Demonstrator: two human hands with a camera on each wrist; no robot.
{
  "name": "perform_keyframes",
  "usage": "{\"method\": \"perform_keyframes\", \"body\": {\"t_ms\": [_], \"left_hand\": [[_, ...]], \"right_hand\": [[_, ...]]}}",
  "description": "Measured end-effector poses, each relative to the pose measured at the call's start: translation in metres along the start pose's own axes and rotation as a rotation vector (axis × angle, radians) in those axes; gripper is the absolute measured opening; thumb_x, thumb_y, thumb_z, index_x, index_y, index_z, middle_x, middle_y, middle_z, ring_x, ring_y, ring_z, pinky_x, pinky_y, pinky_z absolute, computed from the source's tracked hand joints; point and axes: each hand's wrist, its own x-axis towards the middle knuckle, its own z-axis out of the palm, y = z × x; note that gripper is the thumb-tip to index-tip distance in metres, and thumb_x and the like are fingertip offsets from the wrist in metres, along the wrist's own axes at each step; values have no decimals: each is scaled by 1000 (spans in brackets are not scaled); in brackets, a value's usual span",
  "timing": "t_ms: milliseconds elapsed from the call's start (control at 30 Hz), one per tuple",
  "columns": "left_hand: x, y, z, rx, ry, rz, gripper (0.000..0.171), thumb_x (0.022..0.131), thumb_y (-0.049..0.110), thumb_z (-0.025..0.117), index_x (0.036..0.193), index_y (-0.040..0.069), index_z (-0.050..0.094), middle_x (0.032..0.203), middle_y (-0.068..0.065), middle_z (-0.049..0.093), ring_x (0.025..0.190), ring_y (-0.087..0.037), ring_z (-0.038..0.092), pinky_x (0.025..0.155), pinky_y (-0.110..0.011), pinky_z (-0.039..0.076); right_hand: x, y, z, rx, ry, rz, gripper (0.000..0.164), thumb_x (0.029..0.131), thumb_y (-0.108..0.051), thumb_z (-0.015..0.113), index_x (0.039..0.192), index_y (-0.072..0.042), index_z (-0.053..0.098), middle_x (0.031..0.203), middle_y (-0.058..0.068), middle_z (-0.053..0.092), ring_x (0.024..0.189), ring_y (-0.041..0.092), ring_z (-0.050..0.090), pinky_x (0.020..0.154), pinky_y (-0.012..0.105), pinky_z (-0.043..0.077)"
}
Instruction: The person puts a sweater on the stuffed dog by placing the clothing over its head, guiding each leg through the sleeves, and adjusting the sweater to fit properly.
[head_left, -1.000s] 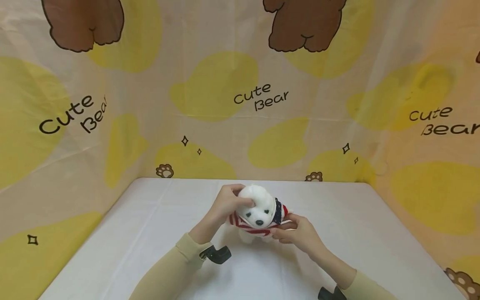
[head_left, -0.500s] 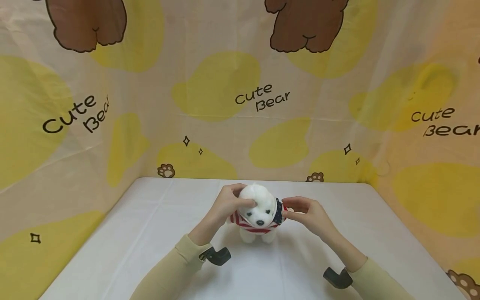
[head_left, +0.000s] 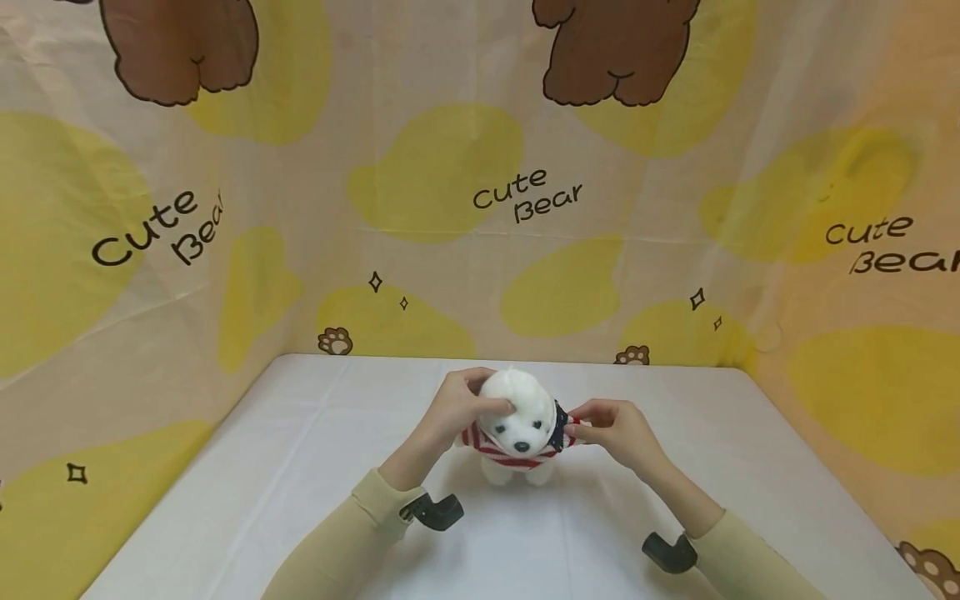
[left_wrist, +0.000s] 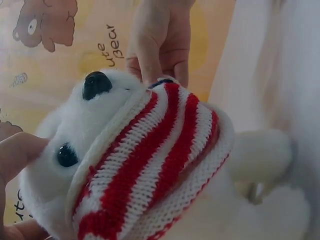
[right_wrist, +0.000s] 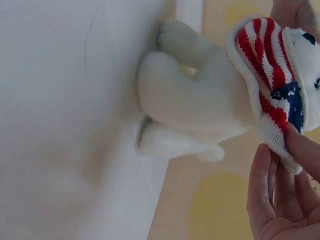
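A white plush toy with black eyes and nose stands on the table, facing the head camera. Round its neck is a knitted sweater, red and white striped with a navy patch. My left hand grips the toy's head, thumb across the brow and fingers behind, partly hidden. On the other side, my right hand pinches the sweater's edge between thumb and fingers. That edge stretches out from the neck as a pointed flap. In the right wrist view, the toy's bare white body shows below the sweater.
A white table carries the toy near its middle. Yellow-patched cloth walls with printed bears and lettering enclose its back and sides. Black camera mounts are strapped at both wrists.
My right hand has moved from the sweater's lower front up to its side edge, loosened on the way, and now pinches the edge outward. My left hand keeps its hold on the head.
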Motion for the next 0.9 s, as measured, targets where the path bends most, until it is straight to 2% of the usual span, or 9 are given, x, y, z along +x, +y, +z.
{"method": "perform_keyframes", "body": {"t_ms": [167,300,433,500,600,700,800,900], "left_hand": [[1,0,1,-10,-1,3,44,66,12,80,108,6,68,108,-10,69,99,-21,62,89,-40,50],[1,-2,1,-20,-4,-8,43,66,12,80,108,6,68,108,-9,69,98,-21,62,88,-39,51],[1,-2,3,-19,-9,-16,45,68,12,80,111,6,67,111,-10,68,99,-20,62,87,-39,51],[-2,2,3,-12,-13,-19,46,69,12,80,112,5,66,112,-11,68,100,-21,62,87,-39,51],[-2,2,4,-3,-18,-19,47,71,14,80,115,6,65,114,-11,67,101,-21,62,87,-40,51],[0,-3,6,1,-18,-2,49,71,21,82,115,10,65,114,-8,67,101,-20,62,87,-38,52],[0,-3,6,2,-21,18,50,70,25,83,115,12,66,113,-6,68,101,-19,62,85,-37,52],[0,-2,6,-10,-33,33,50,70,27,83,115,13,65,113,-5,67,102,-19,63,85,-37,52]], "right_hand": [[1,5,4,26,-9,37,22,75,-22,79,90,-8,73,78,5,71,71,16,60,65,33,52],[3,12,12,58,-50,43,19,77,-17,78,89,-4,72,78,6,71,71,20,66,68,34,56],[6,17,16,54,-75,34,21,78,-14,77,93,-2,71,81,9,72,77,22,69,70,33,56],[7,15,14,45,-73,32,23,80,-11,73,100,-2,69,90,10,72,85,23,68,74,33,56],[8,5,7,66,-49,-6,30,86,-6,64,116,-2,63,109,13,69,101,26,66,85,37,54],[10,-11,3,131,-38,-82,39,91,-12,59,129,-4,55,124,14,63,116,29,59,97,45,47],[13,-25,8,154,-48,-149,50,88,-24,66,134,-9,50,132,12,57,124,30,52,102,49,41],[18,-31,17,156,-84,-183,59,83,-26,72,135,-12,48,136,12,52,125,32,50,101,48,42]]}}
